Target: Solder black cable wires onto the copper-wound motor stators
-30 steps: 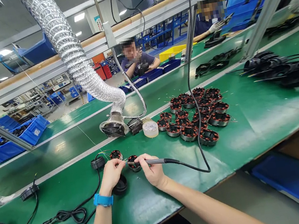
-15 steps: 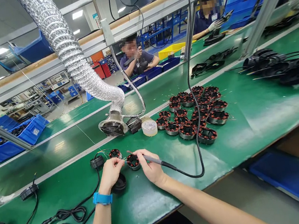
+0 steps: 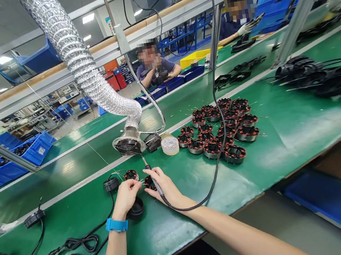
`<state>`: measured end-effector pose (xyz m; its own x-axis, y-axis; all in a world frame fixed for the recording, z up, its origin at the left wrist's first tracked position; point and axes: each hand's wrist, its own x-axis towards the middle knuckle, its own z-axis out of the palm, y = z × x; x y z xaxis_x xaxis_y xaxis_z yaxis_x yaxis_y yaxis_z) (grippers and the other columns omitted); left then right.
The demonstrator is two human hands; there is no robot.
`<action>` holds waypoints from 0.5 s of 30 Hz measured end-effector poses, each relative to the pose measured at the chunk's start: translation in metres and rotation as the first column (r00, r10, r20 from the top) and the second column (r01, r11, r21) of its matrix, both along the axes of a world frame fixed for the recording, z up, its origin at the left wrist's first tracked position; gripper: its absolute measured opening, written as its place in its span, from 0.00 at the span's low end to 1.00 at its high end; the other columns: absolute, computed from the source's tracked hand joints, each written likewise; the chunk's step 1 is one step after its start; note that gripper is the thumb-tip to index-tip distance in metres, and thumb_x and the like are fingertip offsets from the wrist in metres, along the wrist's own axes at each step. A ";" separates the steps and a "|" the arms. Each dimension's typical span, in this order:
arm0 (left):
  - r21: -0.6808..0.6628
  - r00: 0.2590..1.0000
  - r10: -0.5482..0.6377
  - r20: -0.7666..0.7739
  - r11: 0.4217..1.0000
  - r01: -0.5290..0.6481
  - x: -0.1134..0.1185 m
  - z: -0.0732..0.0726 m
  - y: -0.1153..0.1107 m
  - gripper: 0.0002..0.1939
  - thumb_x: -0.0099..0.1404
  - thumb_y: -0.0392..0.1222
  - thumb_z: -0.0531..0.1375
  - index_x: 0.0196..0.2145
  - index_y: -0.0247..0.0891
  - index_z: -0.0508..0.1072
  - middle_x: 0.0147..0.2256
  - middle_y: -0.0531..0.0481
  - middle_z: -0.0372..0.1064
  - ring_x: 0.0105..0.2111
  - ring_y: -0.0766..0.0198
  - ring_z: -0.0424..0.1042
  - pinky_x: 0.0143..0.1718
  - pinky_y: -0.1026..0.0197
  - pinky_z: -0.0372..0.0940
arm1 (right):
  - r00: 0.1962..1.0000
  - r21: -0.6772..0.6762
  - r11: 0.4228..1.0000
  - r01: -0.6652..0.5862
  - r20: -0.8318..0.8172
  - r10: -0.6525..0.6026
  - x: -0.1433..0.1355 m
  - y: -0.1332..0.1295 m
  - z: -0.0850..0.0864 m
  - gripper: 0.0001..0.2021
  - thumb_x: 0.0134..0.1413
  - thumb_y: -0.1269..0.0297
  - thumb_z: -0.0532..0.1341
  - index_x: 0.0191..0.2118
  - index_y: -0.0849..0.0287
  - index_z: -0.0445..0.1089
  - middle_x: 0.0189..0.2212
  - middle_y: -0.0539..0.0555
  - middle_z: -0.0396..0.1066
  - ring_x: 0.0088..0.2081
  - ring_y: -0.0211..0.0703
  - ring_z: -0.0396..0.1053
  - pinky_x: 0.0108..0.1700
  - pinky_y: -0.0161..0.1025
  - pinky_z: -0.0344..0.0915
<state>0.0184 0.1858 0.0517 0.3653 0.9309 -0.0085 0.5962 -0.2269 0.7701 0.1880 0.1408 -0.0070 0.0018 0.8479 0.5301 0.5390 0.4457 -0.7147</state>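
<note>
My left hand (image 3: 127, 196) is closed in a pinch on thin wire ends at the left of a stator (image 3: 149, 184) with orange-red windings. In my right hand (image 3: 167, 188) is a soldering iron (image 3: 147, 166), its tip pointing away, up toward the fume duct. The fingers of that hand also reach the stator's right side; whether they grip it I cannot tell. A second stator (image 3: 130, 175) sits just behind. Below my left wrist lies a black round housing (image 3: 136, 209), partly hidden. A black cap with a cable (image 3: 111, 184) is left of it.
A foil fume duct (image 3: 83, 68) ends in a fan hood (image 3: 128, 145) behind my hands. Beside it stands a round whitish tub (image 3: 170, 145). Several stators (image 3: 233, 154) fill the right. Coiled black cables (image 3: 82, 245) lie left. The iron's cord (image 3: 213, 181) crosses the bench.
My right hand has turned the soldering iron from lying across the stator to pointing away, and its fingers have moved closer to the stator. My left hand stays in place.
</note>
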 end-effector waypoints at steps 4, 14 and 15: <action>-0.130 0.999 -0.017 0.027 0.991 0.021 -0.006 0.003 0.000 0.21 0.57 0.58 0.57 0.26 0.35 0.71 0.21 0.53 0.64 0.20 0.67 0.57 0.25 0.63 0.52 | 0.999 0.037 0.999 -0.032 0.017 0.031 0.006 0.003 0.001 0.32 0.49 0.73 0.67 0.60 0.53 0.59 0.46 0.55 0.61 0.41 0.43 0.68 0.46 0.40 0.67; -0.335 0.997 -0.028 0.070 0.941 0.050 -0.035 0.019 -0.008 0.21 0.49 0.56 0.68 0.27 0.33 0.73 0.21 0.53 0.66 0.21 0.69 0.59 0.25 0.64 0.51 | 0.993 0.046 0.992 -0.115 -0.025 0.117 0.008 0.001 0.002 0.32 0.47 0.73 0.69 0.58 0.53 0.59 0.45 0.54 0.61 0.41 0.43 0.67 0.45 0.40 0.67; -0.356 0.995 -0.036 0.089 0.932 0.066 -0.037 0.020 -0.007 0.21 0.48 0.55 0.69 0.28 0.33 0.73 0.23 0.52 0.68 0.22 0.69 0.61 0.26 0.64 0.52 | 0.992 0.046 0.992 -0.118 -0.033 0.120 0.008 0.001 0.002 0.32 0.47 0.73 0.69 0.58 0.53 0.59 0.45 0.54 0.61 0.42 0.43 0.67 0.46 0.40 0.67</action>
